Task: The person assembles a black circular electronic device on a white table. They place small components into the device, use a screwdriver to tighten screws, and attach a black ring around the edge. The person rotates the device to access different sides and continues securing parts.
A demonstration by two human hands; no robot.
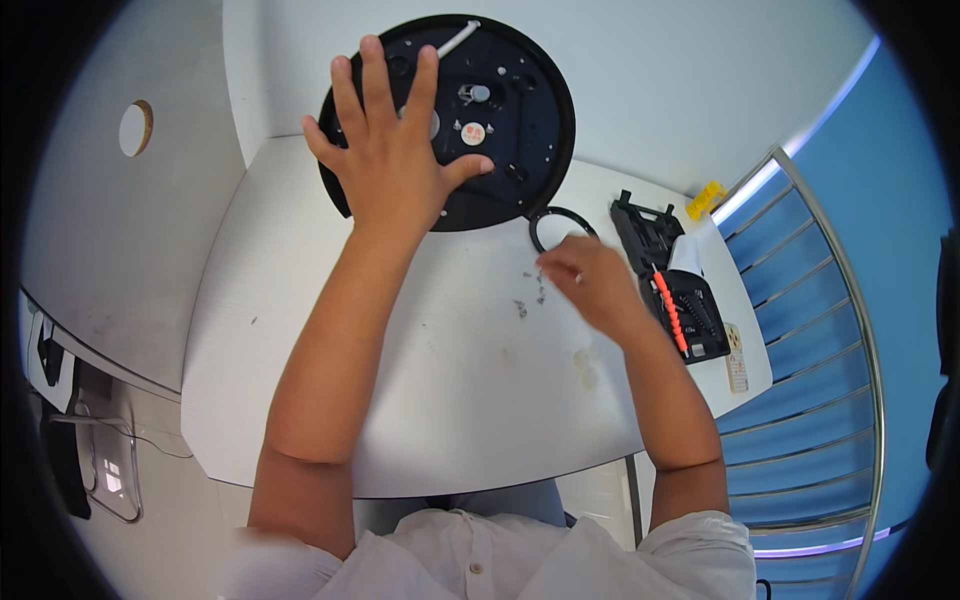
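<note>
Black round disc (500, 130) lies at the white table's (400, 400) far edge under my left hand (395, 165), pressed flat with fingers spread, while my right hand (590, 280) pinches among loose screws (530, 295) beside a black ring (560, 228), so I judge fastening barely begun.

The round black disc (500, 120) is matt plastic or coated metal; which one cannot be told. Small metal fittings near its centre show a bright sheen. The surface (420, 400) under the disc is a smooth white laminate with a matt finish, lightly smudged. Just right of the disc, the thin black ring (560, 225) looks smooth. Further right of the disc, the black tool case (665, 270) is moulded plastic. The railing (860, 330) beyond the case is polished metal.
</note>
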